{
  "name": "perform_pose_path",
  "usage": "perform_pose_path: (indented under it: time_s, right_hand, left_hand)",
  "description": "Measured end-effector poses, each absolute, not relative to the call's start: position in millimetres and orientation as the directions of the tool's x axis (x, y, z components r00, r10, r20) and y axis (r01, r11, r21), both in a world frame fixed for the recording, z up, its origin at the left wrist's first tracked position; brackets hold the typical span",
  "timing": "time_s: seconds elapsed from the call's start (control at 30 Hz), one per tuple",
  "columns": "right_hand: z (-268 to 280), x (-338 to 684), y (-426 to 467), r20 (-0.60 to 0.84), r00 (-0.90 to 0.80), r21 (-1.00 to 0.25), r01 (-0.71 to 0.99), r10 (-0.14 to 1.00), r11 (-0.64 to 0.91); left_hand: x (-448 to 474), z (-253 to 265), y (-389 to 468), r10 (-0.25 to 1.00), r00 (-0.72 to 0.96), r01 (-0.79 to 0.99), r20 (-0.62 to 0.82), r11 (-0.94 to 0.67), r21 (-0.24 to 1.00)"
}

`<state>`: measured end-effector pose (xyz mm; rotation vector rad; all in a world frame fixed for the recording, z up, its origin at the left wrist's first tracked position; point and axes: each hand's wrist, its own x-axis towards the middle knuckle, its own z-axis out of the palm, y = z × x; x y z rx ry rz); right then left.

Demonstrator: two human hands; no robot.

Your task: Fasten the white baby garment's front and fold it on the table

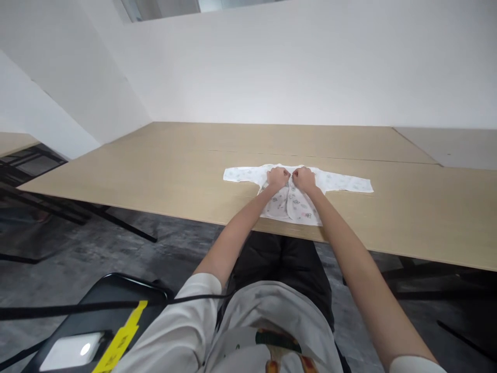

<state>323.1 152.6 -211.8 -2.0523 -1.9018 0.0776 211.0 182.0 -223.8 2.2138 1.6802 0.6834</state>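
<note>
A small white baby shirt (298, 204) with a faint print lies flat on the wooden table (163, 176), its long sleeves spread left and right. My left hand (277, 177) and my right hand (304, 178) sit side by side at the neckline, fingers curled, each pinching one edge of the front opening near the collar. Both forearms stretch over the table's near edge and cover part of the shirt's lower half.
The table runs wide to both sides and meets a white wall (310, 67) behind. A black chair (97, 321) with a yellow tag and a cable stands at my lower left. Dark table legs (116, 223) cross the grey floor.
</note>
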Motion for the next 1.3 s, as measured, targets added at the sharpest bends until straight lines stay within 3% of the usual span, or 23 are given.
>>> perform_pose_path:
  time_s: [0.1, 0.27, 0.73, 1.13, 1.23, 1.3]
  right_hand:
    - [-223, 325, 151, 0.259, 0.134, -0.33, 0.943, 0.956, -0.043]
    - [-231, 330, 151, 0.311, 0.115, -0.405, 0.914, 0.943, 0.022]
    - [-234, 334, 157, 0.393, 0.117, -0.631, 0.755, 0.912, 0.176]
    - [-228, 331, 152, 0.24, 0.37, -0.82, 0.572, 0.897, -0.017]
    - [-228, 333, 154, 0.143, 0.392, -0.89, 0.453, 0.909, -0.056]
    - [-227, 333, 154, 0.15, 0.355, -0.901, 0.434, 0.923, -0.021]
  left_hand:
    - [208, -229, 182, 0.953, 0.207, 0.768, 0.22, -0.297, 0.567]
    - [203, -226, 179, 0.941, 0.237, 0.728, 0.241, -0.337, 0.597]
    - [201, -227, 177, 0.88, 0.339, 0.702, 0.332, -0.472, 0.534]
    - [202, -231, 175, 0.826, 0.384, 0.664, 0.412, -0.557, 0.498]
    - [201, -231, 175, 0.824, 0.38, 0.665, 0.42, -0.559, 0.496]
    - [201, -230, 174, 0.826, 0.386, 0.671, 0.411, -0.557, 0.49]
